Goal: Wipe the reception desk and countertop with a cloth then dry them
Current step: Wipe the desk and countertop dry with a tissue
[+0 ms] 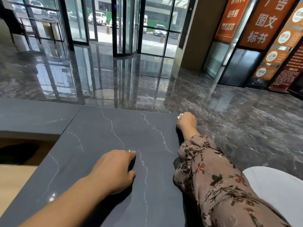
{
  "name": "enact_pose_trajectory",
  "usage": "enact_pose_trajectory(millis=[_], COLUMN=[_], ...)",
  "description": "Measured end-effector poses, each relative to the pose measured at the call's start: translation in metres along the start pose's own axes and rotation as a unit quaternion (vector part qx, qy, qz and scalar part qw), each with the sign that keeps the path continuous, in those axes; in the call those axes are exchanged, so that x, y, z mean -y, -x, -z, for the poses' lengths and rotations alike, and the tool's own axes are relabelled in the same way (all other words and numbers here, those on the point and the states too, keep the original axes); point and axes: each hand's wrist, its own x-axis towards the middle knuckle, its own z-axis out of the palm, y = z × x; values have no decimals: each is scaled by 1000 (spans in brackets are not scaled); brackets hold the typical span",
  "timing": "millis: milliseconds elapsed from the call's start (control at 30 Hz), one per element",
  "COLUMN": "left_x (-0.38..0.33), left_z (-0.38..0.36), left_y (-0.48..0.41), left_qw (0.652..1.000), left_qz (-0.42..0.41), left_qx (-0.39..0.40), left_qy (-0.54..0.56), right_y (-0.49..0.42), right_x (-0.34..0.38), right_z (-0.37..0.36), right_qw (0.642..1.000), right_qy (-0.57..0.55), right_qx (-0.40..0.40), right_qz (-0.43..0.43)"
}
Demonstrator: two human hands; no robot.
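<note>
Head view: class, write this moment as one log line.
left hand: rests on dark grey veined stone countertop | right hand: grips white cloth at far right corner

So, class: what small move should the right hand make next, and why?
Probably sweep the cloth back toward the body along the right edge: the right hand grips it at the far right corner of the countertop, arm outstretched.

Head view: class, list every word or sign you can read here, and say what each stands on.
"图文": wide orange wall banner, white characters.
"标书": same banner, lower down; the characters above are cut off by the frame.
Narrow orange banner nearest the glass doors: too blurred to read.
Orange banner with round badges: too small to read.
Dark red board: too small to read.
</note>
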Motion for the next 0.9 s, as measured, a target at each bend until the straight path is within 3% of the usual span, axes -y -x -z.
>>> enact_pose_trajectory(millis=[500,900], left_x=[1,39], left_z=[-4,5], left_y=[18,87], left_qw=[998,997], left_qz=[-30,-53], left_qx=[57,36], left_qy=[-1,34], right_y=[118,261], right_x=[-48,-108], right_z=[30,64], right_qw=[999,997], right_qy=[5,73], right_qx=[15,20], right_qz=[-37,-17])
